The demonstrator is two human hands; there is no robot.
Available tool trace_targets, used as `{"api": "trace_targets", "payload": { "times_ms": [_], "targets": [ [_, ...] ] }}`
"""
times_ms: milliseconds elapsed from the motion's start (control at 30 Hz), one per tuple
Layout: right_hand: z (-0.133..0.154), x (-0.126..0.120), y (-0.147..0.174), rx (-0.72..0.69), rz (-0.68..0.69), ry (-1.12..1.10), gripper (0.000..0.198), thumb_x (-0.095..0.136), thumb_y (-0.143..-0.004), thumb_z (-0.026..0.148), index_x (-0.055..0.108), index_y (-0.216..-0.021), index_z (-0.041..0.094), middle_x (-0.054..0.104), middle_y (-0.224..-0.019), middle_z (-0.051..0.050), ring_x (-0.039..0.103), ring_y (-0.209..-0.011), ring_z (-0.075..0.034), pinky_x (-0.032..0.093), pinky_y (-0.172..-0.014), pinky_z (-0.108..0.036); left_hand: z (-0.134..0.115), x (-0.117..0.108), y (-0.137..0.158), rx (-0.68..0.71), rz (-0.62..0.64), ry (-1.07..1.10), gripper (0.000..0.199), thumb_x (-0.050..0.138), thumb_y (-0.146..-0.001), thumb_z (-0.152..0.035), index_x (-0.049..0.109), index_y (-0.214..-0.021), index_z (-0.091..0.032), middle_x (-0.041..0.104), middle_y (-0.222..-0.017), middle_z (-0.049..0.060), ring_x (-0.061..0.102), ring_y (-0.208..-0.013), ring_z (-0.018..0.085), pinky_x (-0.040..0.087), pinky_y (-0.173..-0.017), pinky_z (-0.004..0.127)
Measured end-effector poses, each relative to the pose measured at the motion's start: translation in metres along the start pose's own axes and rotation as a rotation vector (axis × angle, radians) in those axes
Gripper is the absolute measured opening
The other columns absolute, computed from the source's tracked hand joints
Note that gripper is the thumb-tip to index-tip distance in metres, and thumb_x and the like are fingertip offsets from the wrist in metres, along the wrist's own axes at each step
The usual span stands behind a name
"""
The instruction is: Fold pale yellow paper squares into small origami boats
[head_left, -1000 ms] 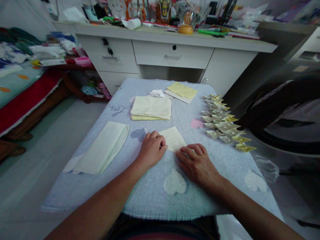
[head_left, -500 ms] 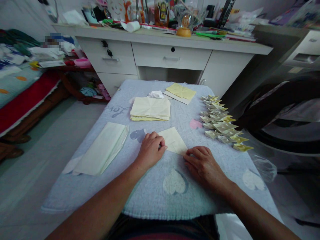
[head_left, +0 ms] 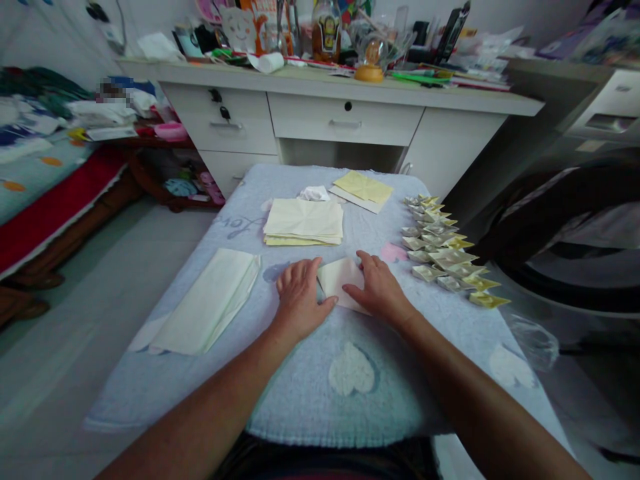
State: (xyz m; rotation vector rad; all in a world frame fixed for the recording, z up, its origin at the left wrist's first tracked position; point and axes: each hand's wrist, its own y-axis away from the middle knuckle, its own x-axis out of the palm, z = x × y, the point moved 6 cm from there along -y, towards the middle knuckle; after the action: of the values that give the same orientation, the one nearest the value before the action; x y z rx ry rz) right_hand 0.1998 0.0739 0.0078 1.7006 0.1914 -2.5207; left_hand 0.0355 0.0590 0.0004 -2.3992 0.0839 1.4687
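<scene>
A small folded sheet of pale cream paper (head_left: 341, 279) lies on the cloth-covered table between my hands. At its left edge is my left hand (head_left: 301, 297), thumb and forefinger spread apart, the thumb tip by the lower edge. My right hand (head_left: 383, 283) holds the paper's right side, its thumb on the top face and its fingers at the far right edge. Part of the sheet is hidden under that hand. Beyond it sits a stack of creased cream and yellow paper squares (head_left: 303, 221). Several small folded paper boats (head_left: 440, 257) stand in rows to the right.
A long folded pale paper packet (head_left: 205, 303) rests on the left of the table (head_left: 300, 400). Behind the stack are a crumpled white tissue (head_left: 314, 193) and yellow sheets (head_left: 363, 187). A drawered desk (head_left: 345, 120) stands beyond, a washing machine (head_left: 600, 220) at right.
My right hand has moved up and left from the lower right corner to the paper's right side. My left thumb has spread away from the fingers. The paper appears turned or refolded.
</scene>
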Motion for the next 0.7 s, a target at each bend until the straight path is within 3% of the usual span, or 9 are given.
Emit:
{"api": "trace_targets", "payload": {
  "times_ms": [133, 267, 367, 433, 500, 700],
  "targets": [
    [-0.010, 0.003, -0.001, 0.053, -0.012, -0.207, 0.074, 0.071, -0.073, 0.027, 0.040, -0.138, 0.008, 0.063, -0.104, -0.012, 0.058, -0.096, -0.025, 0.045, -0.090, -0.039, -0.001, 0.002, -0.001, 0.019, 0.035, 0.038, 0.082, 0.072, -0.072, -0.036, 0.032, -0.141, -0.019, 0.051, -0.133, 0.015, 0.042, -0.125, 0.034, 0.030, -0.104, 0.052],
    [-0.021, 0.003, -0.001, 0.127, -0.014, -0.497, 0.070, 0.068, -0.071, 0.022, 0.042, -0.136, 0.014, 0.062, -0.085, -0.002, 0.057, -0.072, -0.016, 0.046, -0.067, -0.029, -0.004, 0.003, -0.001, 0.071, 0.064, 0.141, 0.088, 0.073, -0.071, -0.029, 0.025, -0.144, -0.020, 0.052, -0.132, 0.015, 0.046, -0.122, 0.033, 0.033, -0.104, 0.051],
    [-0.021, 0.008, 0.000, 0.132, 0.066, -0.793, 0.051, 0.068, -0.070, 0.026, 0.055, -0.118, 0.016, 0.063, -0.079, 0.001, 0.056, -0.065, -0.014, 0.044, -0.059, -0.026, -0.004, 0.003, -0.002, 0.073, 0.051, 0.244, 0.097, 0.075, -0.069, -0.024, 0.017, -0.147, -0.021, 0.051, -0.131, 0.015, 0.047, -0.122, 0.032, 0.035, -0.104, 0.051],
    [-0.018, 0.012, 0.003, 0.144, 0.168, -1.021, 0.033, 0.070, -0.071, 0.031, 0.061, -0.099, 0.017, 0.066, -0.080, -0.001, 0.058, -0.065, -0.014, 0.044, -0.057, -0.026, -0.002, 0.002, -0.002, 0.061, 0.022, 0.327, 0.103, 0.076, -0.067, -0.022, 0.012, -0.148, -0.023, 0.046, -0.135, 0.016, 0.047, -0.124, 0.031, 0.037, -0.103, 0.050],
    [-0.014, 0.012, 0.006, 0.181, 0.207, -1.196, 0.028, 0.073, -0.070, 0.035, 0.063, -0.088, 0.018, 0.067, -0.078, 0.000, 0.059, -0.064, -0.014, 0.045, -0.057, -0.025, 0.000, 0.000, -0.003, 0.024, -0.009, 0.424, 0.105, 0.076, -0.066, -0.021, 0.010, -0.148, -0.025, 0.043, -0.136, 0.016, 0.049, -0.122, 0.029, 0.039, -0.102, 0.049],
    [-0.005, 0.006, 0.010, 0.243, 0.089, -1.519, 0.040, 0.082, -0.063, 0.032, 0.066, -0.096, 0.019, 0.073, -0.089, -0.003, 0.067, -0.079, -0.019, 0.052, -0.073, -0.031, 0.004, 0.001, -0.005, -0.164, 0.038, 0.903, 0.097, 0.073, -0.071, -0.023, 0.012, -0.146, -0.024, 0.059, -0.110, 0.007, 0.062, -0.092, 0.018, 0.048, -0.087, 0.037]
  ]
}}
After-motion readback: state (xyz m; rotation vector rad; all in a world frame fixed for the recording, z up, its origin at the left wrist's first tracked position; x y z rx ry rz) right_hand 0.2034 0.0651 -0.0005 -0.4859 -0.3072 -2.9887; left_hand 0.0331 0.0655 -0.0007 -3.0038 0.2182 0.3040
